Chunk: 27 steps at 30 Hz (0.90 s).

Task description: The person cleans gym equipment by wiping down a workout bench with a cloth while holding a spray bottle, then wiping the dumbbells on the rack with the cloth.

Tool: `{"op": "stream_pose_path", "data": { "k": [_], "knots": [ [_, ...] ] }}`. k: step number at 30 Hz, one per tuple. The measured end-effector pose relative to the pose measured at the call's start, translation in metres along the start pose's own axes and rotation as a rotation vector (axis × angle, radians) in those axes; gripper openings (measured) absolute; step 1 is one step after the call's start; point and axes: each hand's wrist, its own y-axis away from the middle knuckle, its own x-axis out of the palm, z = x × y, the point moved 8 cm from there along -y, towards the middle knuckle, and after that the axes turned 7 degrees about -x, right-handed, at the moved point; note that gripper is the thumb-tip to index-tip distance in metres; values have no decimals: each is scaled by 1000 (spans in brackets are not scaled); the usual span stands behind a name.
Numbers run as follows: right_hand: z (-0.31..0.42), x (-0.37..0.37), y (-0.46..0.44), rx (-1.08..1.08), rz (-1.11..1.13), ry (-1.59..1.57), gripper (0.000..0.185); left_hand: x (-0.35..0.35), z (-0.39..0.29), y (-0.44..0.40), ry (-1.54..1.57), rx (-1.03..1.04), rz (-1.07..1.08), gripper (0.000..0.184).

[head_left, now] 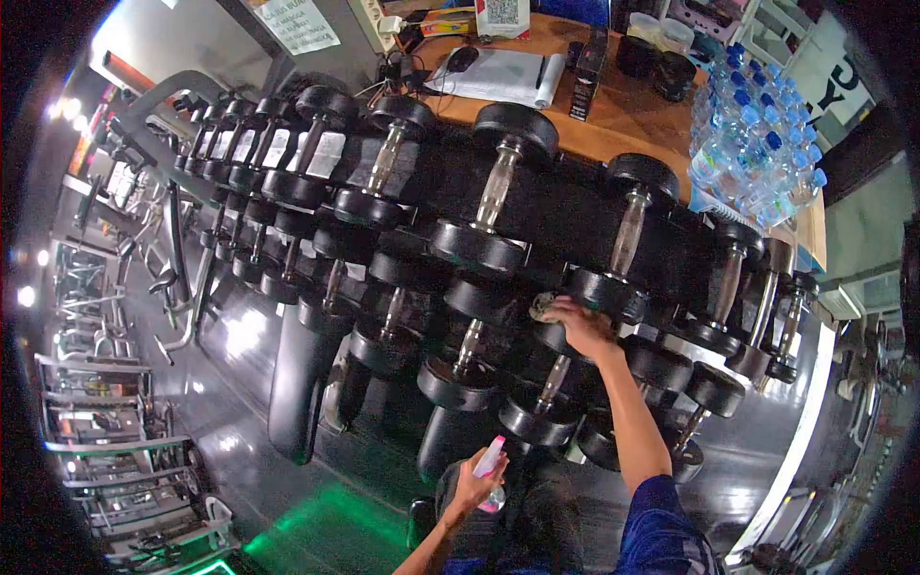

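Note:
My left hand (pixel 468 487) is low in the middle of the head view, wrapped round a small spray bottle (pixel 490 459) with a white and pink top. Higher up, my right hand (pixel 586 328) is closed on a crumpled greyish cloth (pixel 541 307). It reaches between the two rack levels, by the head of a black dumbbell with a metal handle (pixel 553 385) on the lower level. Just above it lies an upper-level dumbbell (pixel 626 236). Whether the cloth touches either dumbbell, I cannot tell.
More dumbbells (pixel 496 192) fill both rack levels to either side. Behind stands a wooden desk (pixel 613 134) with an open notebook (pixel 494 75) and a pack of water bottles (pixel 752 144). A padded black bench (pixel 305 393) is at the left front, and gym machines (pixel 105 326) stand further left.

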Motion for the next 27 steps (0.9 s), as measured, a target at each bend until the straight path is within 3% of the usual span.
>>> {"op": "stream_pose_path", "data": {
  "k": [5, 7, 14, 18, 19, 21, 22, 23, 24, 25, 26, 27],
  "knots": [
    [41, -7, 43, -295, -39, 448, 35, -4, -8, -1, 11, 6, 14, 21],
    [44, -6, 62, -276, 56, 513, 39, -7, -14, 2, 18, 20, 19, 21],
    [39, -9, 139, -40, -62, 467, 44, -27, 13, -6, -42, 5, 42, 18],
    [-10, 26, 193, 505, -266, -24, 33, -36, 13, -8, -46, 30, 84, 19],
    [-38, 47, 205, 756, -156, -100, 34, -38, 10, -9, -43, 42, 91, 19],
    [-131, 132, 236, 978, -576, -672, 32, -42, -4, -4, -80, 61, 105, 19],
    [-150, 160, 232, 1051, -818, -1161, 30, -46, -4, -6, -96, 50, 107, 20],
    [-160, 185, 219, 1078, -1049, -1666, 28, -50, -3, -7, -113, 36, 106, 20],
    [-165, 189, 192, 831, -1184, -1897, 26, -55, -6, -6, -120, 53, 103, 21],
    [-202, 204, 164, 294, -903, -2084, 24, -59, -11, -6, -127, 70, 99, 22],
    [-146, 168, 157, 859, -1337, -1944, 22, -65, -13, -5, -136, 86, 95, 22],
    [-150, 168, 147, 797, -1353, -1964, 19, -73, -8, -7, -176, 72, 89, 21]
  ]
}}
